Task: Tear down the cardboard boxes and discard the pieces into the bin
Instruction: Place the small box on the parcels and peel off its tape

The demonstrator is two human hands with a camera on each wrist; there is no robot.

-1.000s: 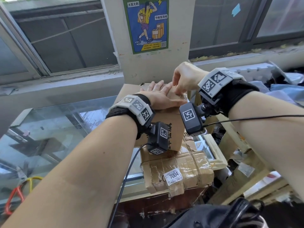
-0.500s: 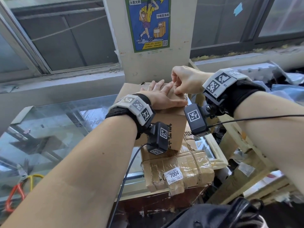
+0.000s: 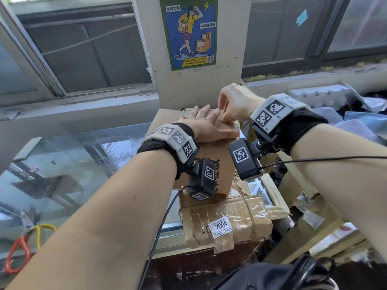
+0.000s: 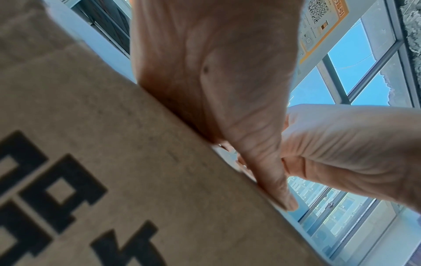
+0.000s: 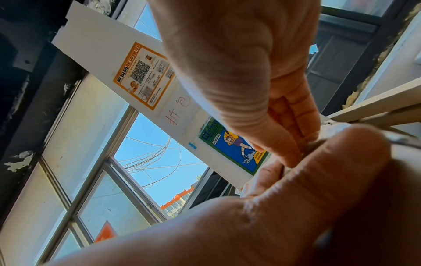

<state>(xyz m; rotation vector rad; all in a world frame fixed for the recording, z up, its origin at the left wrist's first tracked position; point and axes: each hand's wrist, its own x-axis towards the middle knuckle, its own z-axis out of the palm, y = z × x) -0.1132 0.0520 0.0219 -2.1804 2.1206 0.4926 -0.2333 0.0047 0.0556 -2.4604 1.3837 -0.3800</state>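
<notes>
Tape along the top edge of the upper cardboard box (image 3: 211,162), stacked on a taped parcel (image 3: 226,220), is the target: left hand (image 3: 206,127) presses flat, fingers straight, while right hand (image 3: 234,105) pinches at the corner. Peeling low and steadily should help; the bin is out of view.

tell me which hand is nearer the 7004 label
Left. The left hand lies flat on the upper box above the 7004 label; the right hand pinches farther back.

Upper box (image 3: 211,162) on taped box (image 3: 226,220); poster (image 3: 189,31) behind
</notes>
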